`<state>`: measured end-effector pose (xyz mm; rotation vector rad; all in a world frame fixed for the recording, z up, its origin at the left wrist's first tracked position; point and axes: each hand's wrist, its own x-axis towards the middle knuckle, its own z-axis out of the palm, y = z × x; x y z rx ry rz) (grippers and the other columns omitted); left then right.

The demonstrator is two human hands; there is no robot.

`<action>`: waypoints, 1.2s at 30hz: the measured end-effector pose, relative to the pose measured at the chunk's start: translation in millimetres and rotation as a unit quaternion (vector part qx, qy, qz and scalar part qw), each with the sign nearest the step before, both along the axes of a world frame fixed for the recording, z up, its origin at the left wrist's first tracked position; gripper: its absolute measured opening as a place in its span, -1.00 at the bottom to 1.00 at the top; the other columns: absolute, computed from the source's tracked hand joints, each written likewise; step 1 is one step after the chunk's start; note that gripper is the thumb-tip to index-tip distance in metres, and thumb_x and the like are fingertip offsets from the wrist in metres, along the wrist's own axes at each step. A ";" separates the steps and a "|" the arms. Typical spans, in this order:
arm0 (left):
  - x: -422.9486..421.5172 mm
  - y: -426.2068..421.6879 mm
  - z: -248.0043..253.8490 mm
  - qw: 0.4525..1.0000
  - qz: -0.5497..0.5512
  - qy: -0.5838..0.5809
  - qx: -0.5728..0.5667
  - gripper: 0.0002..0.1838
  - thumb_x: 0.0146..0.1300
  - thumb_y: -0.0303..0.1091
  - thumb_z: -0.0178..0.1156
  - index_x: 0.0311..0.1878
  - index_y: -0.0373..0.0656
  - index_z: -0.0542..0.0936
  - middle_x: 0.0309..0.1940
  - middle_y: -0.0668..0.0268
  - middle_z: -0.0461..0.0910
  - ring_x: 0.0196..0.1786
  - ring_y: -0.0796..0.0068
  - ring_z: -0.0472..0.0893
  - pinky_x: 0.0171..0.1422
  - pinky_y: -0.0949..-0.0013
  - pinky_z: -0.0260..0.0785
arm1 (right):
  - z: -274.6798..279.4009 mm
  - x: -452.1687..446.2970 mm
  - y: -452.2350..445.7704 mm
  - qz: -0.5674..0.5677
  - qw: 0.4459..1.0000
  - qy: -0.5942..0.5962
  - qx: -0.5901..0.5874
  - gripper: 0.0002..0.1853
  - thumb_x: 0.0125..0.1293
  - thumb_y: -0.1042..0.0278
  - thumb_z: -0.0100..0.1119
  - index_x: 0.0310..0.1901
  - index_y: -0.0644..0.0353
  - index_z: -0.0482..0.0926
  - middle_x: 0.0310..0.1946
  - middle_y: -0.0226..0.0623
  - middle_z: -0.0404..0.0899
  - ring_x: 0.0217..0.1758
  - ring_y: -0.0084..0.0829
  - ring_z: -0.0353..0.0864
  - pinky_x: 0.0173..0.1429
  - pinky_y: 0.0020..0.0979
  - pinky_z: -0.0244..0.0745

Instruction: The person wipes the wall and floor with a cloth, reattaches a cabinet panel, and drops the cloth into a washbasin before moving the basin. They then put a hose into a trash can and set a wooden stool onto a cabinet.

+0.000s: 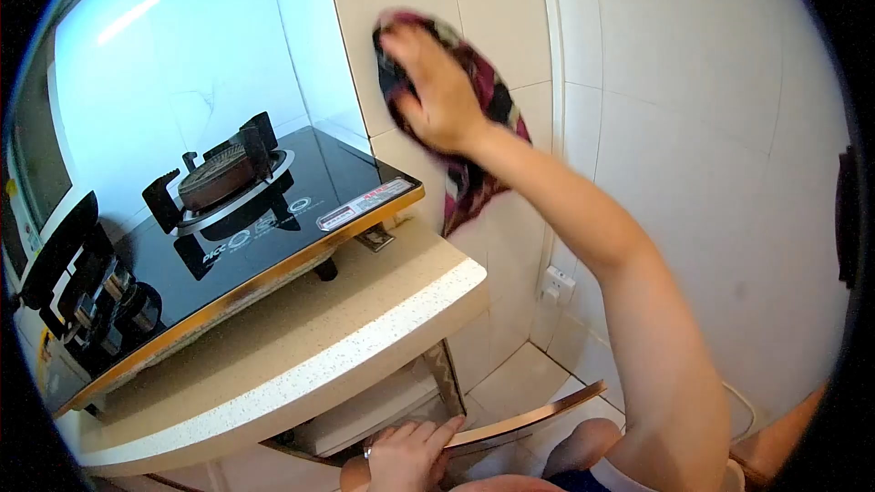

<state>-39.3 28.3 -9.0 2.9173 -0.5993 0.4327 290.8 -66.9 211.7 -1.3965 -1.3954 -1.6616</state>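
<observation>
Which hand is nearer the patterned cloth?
Right. The right hand is on the cloth, up at the tiled wall; the left hand is well below, by the opening under the countertop.

I can't reliably read the white lettering [212,256] on the gas hob's [314,169] front edge or the red-and-white sticker [365,204] near its right corner.

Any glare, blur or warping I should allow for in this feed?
Head view: a bright streak glares off the bluish wall behind the stove; head view: the right hand and patterned cloth look motion-blurred; head view: wide-angle distortion bows the tile joints at right, and black fills the corners.
</observation>
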 end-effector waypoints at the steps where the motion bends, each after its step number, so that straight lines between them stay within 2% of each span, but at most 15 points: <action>1: 0.3 -1.5 1.2 1.000 -0.002 -0.001 -0.001 -0.47 -0.02 -0.11 0.26 0.11 0.12 0.53 -0.53 0.40 0.46 -0.37 0.41 0.56 -0.22 0.33 0.48 | -24.5 -2.1 -1.2 -0.003 1.000 0.020 -0.018 -0.32 -0.02 0.44 0.16 0.24 0.08 0.27 0.23 -0.05 0.30 0.29 0.02 0.27 0.30 -0.14 0.27; 5: -1.3 -7.5 6.5 1.000 0.013 0.014 0.006 -0.48 -0.03 -0.12 0.27 0.10 0.12 0.53 -0.52 0.41 0.48 -0.37 0.41 0.56 -0.24 0.35 0.48 | -122.6 -11.0 -12.7 -0.059 0.968 0.136 -0.201 -0.36 -0.01 0.39 0.22 0.19 0.07 0.33 0.21 -0.10 0.33 0.27 -0.04 0.32 0.20 -0.17 0.39; 12: 3.8 -11.8 3.0 0.998 0.047 0.028 0.011 -0.50 -0.02 -0.12 0.27 0.07 0.12 0.55 -0.46 0.42 0.54 -0.34 0.40 0.57 -0.19 0.34 0.47 | -195.4 -17.5 -13.6 -0.041 0.969 0.199 -0.141 -0.46 0.07 0.31 0.21 0.13 0.14 0.34 0.13 -0.15 0.36 0.19 -0.09 0.33 0.06 -0.19 0.46; 14: 4.1 -12.5 4.5 0.998 0.056 0.024 0.021 -0.50 -0.02 -0.12 0.28 0.07 0.12 0.55 -0.46 0.42 0.54 -0.34 0.40 0.57 -0.19 0.33 0.47 | -204.8 -30.1 -21.8 -0.094 0.842 0.386 -0.365 -0.47 0.11 0.27 0.19 0.13 0.16 0.34 0.15 -0.12 0.35 0.22 -0.10 0.32 0.10 -0.19 0.44; 16: 5.3 -14.4 6.1 0.998 0.055 0.030 0.028 -0.51 -0.03 -0.12 0.28 0.06 0.11 0.55 -0.47 0.42 0.54 -0.33 0.38 0.58 -0.19 0.33 0.47 | -302.9 -4.6 -18.6 -0.071 0.873 0.281 -0.391 -0.50 0.25 0.25 -0.01 0.23 0.16 0.27 0.14 -0.09 0.35 0.22 -0.18 0.35 0.08 -0.25 0.45; 17: 5.9 -15.7 6.4 0.997 0.057 0.030 0.030 -0.51 -0.03 -0.12 0.28 0.06 0.11 0.55 -0.47 0.42 0.54 -0.33 0.38 0.58 -0.19 0.33 0.47 | -284.9 -28.2 -23.6 -0.157 0.743 0.230 -0.608 -0.52 0.30 0.34 -0.15 0.28 0.12 0.23 0.18 -0.14 0.34 0.16 -0.23 0.43 0.07 -0.30 0.46; 18: 5.3 -17.5 6.1 0.998 0.059 0.033 0.017 -0.50 -0.04 -0.13 0.29 0.06 0.11 0.55 -0.47 0.42 0.54 -0.33 0.38 0.58 -0.19 0.33 0.47 | -354.5 -5.9 -28.1 0.028 0.806 0.233 -0.543 -0.51 0.32 0.41 -0.26 0.31 0.08 0.20 0.26 -0.22 0.29 0.04 -0.26 0.51 0.01 -0.32 0.50; 20: 8.2 -18.6 6.6 0.997 0.065 0.032 0.008 -0.50 -0.04 -0.14 0.29 0.07 0.11 0.55 -0.47 0.41 0.55 -0.33 0.37 0.58 -0.19 0.33 0.47 | -369.2 -20.8 -54.9 -0.003 0.683 0.320 -0.657 -0.46 0.34 0.40 -0.29 0.38 -0.03 0.10 0.37 -0.37 0.17 0.13 -0.23 0.49 -0.08 -0.27 0.55; 21: 7.7 -18.8 6.2 0.996 0.078 0.049 0.018 -0.50 -0.03 -0.15 0.29 0.08 0.12 0.55 -0.46 0.41 0.55 -0.32 0.37 0.59 -0.19 0.33 0.47 | -389.5 -18.9 -58.1 -0.006 0.707 0.250 -0.662 -0.49 0.36 0.38 -0.30 0.35 -0.01 0.17 0.35 -0.33 0.20 0.21 -0.19 0.43 0.04 -0.27 0.51; 23: 7.8 -17.6 3.9 0.993 0.095 0.067 0.031 -0.49 -0.02 -0.16 0.28 0.09 0.12 0.55 -0.45 0.41 0.56 -0.31 0.37 0.59 -0.18 0.33 0.47 | -480.9 14.6 -68.3 0.183 0.740 0.210 -0.612 -0.54 0.37 0.29 -0.22 0.29 0.10 0.24 0.31 -0.15 0.24 0.21 -0.11 0.42 0.23 -0.23 0.35; 25: 10.3 -13.2 0.2 0.997 0.068 0.041 0.009 -0.50 0.00 -0.17 0.26 0.10 0.14 0.54 -0.44 0.41 0.57 -0.31 0.38 0.60 -0.20 0.34 0.48 | -518.3 12.9 -89.6 0.094 0.756 0.200 -0.617 -0.58 0.30 0.26 -0.06 0.17 0.17 0.33 0.20 -0.05 0.33 0.14 -0.05 0.44 0.15 -0.18 0.41; 29: 10.3 -14.3 5.2 0.995 0.072 0.074 0.004 -0.51 0.00 -0.17 0.26 0.10 0.15 0.54 -0.43 0.40 0.58 -0.29 0.37 0.60 -0.18 0.33 0.48 | -576.2 20.4 -136.6 -0.051 0.572 0.580 -0.578 -0.56 0.15 0.28 0.12 0.05 0.27 0.42 -0.02 0.07 0.50 0.08 0.03 0.47 0.09 -0.11 0.41; 32: 11.3 -13.7 4.8 0.994 0.071 0.083 -0.008 -0.49 0.00 -0.17 0.29 0.10 0.16 0.54 -0.42 0.41 0.59 -0.27 0.37 0.60 -0.16 0.32 0.47 | -559.4 17.8 -162.1 -0.158 0.565 0.679 -0.442 -0.61 0.16 0.34 0.09 0.02 0.30 0.47 -0.13 0.04 0.57 -0.02 -0.01 0.54 0.05 -0.16 0.43; 34: 10.6 -13.8 5.6 0.996 0.066 0.053 0.010 -0.49 -0.01 -0.17 0.30 0.10 0.15 0.53 -0.40 0.42 0.60 -0.25 0.36 0.61 -0.15 0.32 0.47 | -502.0 9.1 -169.3 0.029 0.480 0.873 -0.081 -0.60 0.25 0.24 0.11 0.04 0.32 0.46 -0.10 -0.13 0.56 -0.02 -0.26 0.53 0.07 -0.26 0.41; 36: 9.2 -10.8 3.8 0.997 0.058 0.044 0.006 -0.49 -0.02 -0.18 0.31 0.09 0.15 0.52 -0.39 0.42 0.60 -0.25 0.36 0.61 -0.15 0.31 0.47 | -400.7 -5.4 -174.5 0.134 0.474 0.869 -0.041 -0.58 0.28 0.22 0.11 0.08 0.32 0.46 -0.08 -0.26 0.53 -0.01 -0.41 0.47 0.11 -0.33 0.38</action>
